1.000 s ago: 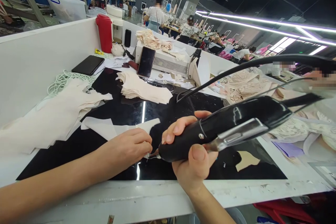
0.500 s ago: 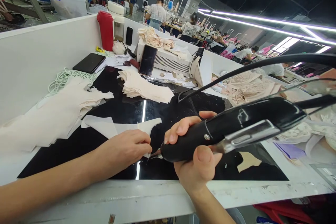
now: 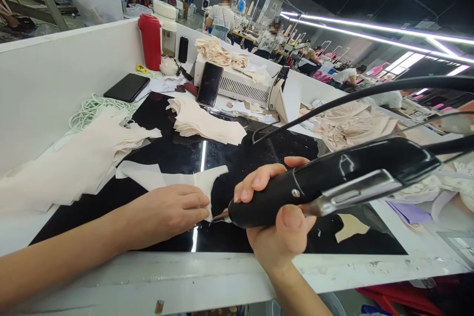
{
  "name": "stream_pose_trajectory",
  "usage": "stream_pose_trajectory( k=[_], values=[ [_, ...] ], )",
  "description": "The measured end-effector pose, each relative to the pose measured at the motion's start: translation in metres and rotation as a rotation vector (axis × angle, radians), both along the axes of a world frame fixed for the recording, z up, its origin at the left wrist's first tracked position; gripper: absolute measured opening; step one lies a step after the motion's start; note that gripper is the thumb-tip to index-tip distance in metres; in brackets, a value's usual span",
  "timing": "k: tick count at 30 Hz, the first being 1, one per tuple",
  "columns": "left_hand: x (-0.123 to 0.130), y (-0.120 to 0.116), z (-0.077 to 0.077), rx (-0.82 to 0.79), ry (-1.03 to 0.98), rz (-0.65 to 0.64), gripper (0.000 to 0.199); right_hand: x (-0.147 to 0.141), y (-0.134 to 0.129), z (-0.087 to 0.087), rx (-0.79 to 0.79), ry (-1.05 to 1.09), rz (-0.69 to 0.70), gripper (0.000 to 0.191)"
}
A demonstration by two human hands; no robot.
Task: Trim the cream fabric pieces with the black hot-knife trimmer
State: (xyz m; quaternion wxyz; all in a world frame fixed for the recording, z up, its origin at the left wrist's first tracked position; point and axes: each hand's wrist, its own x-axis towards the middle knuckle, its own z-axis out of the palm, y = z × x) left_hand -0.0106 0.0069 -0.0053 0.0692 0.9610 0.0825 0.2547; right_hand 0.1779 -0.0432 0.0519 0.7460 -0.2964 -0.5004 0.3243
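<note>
My right hand [image 3: 276, 210] wraps around a black corded handheld tool [image 3: 355, 170] with a metal lever along its side. The tool's thin metal tip meets the lower right edge of a cream fabric piece [image 3: 207, 177], which lies on the glossy black work surface [image 3: 166, 242]. At that same edge, the fingers of my left hand [image 3: 181, 210] are closed on the fabric, just left of the tip. My left thumb is mostly hidden. A white fabric part [image 3: 140, 173] extends leftward from the cream piece.
Stacks of cut cream fabric lie left [image 3: 74, 163] and further back [image 3: 203, 121]. Behind them stand a phone [image 3: 210, 84], a vented white box [image 3: 240, 91] and a red cup [image 3: 150, 42]. The tool's cable [image 3: 333, 96] arches across the right. A small cream scrap [image 3: 351, 227] lies front right.
My left hand has shifted slightly left, its fingers straighter, and more of the fabric edge and tool tip shows. My right hand and the tool have moved slightly right.
</note>
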Motion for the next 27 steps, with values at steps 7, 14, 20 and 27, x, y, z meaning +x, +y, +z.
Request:
stream_pose_trajectory(
  k=[7, 14, 20, 27],
  values=[
    [-0.0023, -0.0009, -0.0085, -0.002, -0.02, 0.013, 0.024, -0.0005, -0.0005, 0.0001, -0.007, 0.013, 0.007, 0.039],
    [-0.0017, -0.001, -0.0058, -0.024, -0.032, 0.016, 0.024, -0.0013, 0.0017, 0.0067, -0.035, 0.022, -0.058, 0.043],
    [-0.003, -0.0022, -0.009, -0.042, -0.013, 0.015, 0.024, -0.0028, 0.0053, 0.0079, -0.04, 0.041, -0.071, 0.042],
    [-0.0029, -0.0013, -0.0104, -0.05, -0.017, 0.009, 0.026, -0.0028, 0.0042, 0.003, -0.03, 0.03, -0.018, 0.04]
  ],
)
